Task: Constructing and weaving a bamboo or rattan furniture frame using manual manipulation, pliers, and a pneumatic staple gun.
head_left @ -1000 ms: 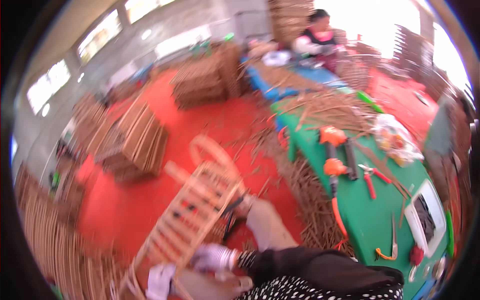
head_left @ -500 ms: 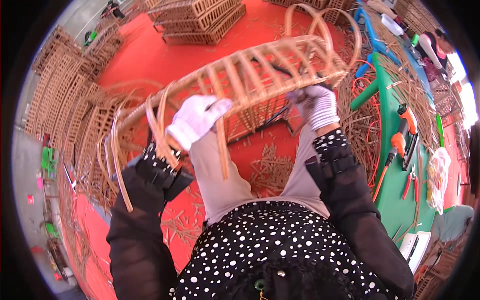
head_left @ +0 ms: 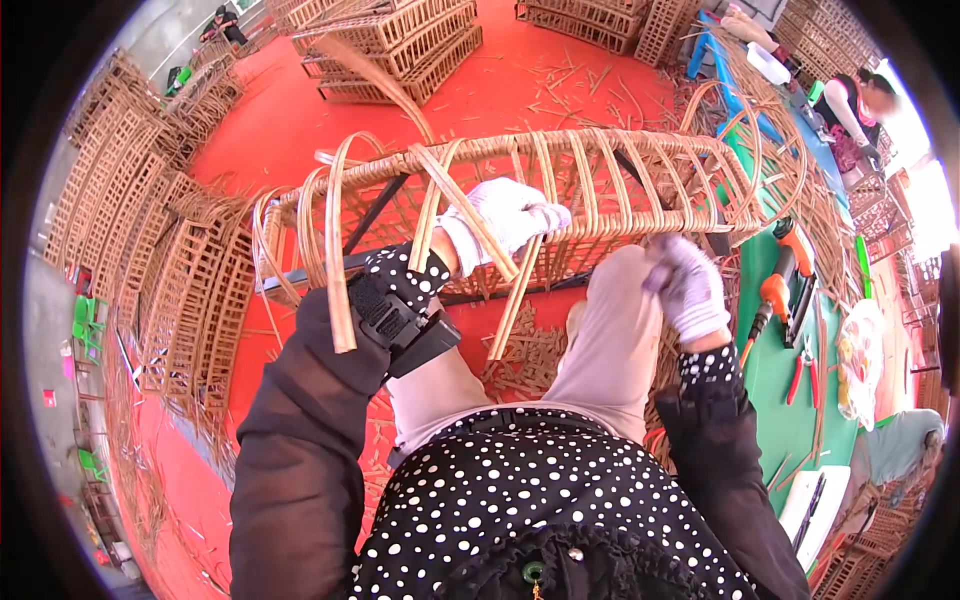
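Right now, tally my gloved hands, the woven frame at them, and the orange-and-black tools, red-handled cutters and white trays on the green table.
Gloved hands, left and right: 2
Woven frame: 1
Orange-and-black tool: 1
Red-handled cutters: 1
White tray: 1
Total: 6

White-dotted black top (head_left: pixel 450 500), sheer black sleeves (head_left: pixel 300 470) flanking the top, dotted cuffs (head_left: pixel 712 370), pale gloves (head_left: pixel 695 292) farthest from the top, beige trousers (head_left: pixel 605 355) adjoining the top

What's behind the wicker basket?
Behind the basket: mainly red floor and stacked crates. Anything directly behind its weave or the left hand is covered.
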A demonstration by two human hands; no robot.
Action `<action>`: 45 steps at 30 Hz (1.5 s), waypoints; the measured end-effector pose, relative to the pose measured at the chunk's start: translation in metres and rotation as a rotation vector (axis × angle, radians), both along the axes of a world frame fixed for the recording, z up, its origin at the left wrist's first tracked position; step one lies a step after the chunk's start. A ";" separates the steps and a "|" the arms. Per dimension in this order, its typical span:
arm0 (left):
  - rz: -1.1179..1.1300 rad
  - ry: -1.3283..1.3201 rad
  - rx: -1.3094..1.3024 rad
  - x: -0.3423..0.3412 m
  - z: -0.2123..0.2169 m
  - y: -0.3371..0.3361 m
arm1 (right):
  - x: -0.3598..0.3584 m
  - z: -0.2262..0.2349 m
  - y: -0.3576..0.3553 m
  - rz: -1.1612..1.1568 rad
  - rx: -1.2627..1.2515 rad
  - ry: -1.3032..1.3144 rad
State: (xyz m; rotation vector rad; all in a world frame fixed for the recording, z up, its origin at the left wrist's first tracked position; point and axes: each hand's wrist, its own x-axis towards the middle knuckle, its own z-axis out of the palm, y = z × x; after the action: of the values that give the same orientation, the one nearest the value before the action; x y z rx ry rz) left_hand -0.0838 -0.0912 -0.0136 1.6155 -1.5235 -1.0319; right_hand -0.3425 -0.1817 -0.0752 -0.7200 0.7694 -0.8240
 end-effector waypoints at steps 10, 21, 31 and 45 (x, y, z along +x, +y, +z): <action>-0.020 -0.409 -0.058 0.003 0.003 -0.004 | 0.095 0.048 0.085 0.610 0.126 -0.221; 0.295 0.041 -0.097 0.007 0.003 0.002 | 0.097 -0.011 0.086 0.506 -0.151 0.019; -0.168 -0.313 -0.435 0.015 0.012 0.038 | 0.080 0.036 0.102 0.654 -0.229 0.178; 0.160 -0.060 -0.317 -0.001 0.011 0.024 | 0.066 0.072 0.080 0.563 -0.635 0.525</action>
State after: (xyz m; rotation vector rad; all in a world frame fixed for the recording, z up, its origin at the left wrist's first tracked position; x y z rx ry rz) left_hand -0.0843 -0.0672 -0.0030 1.5245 -1.4843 -0.6247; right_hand -0.2762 -0.1020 -0.0033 -1.6787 0.7059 -0.3437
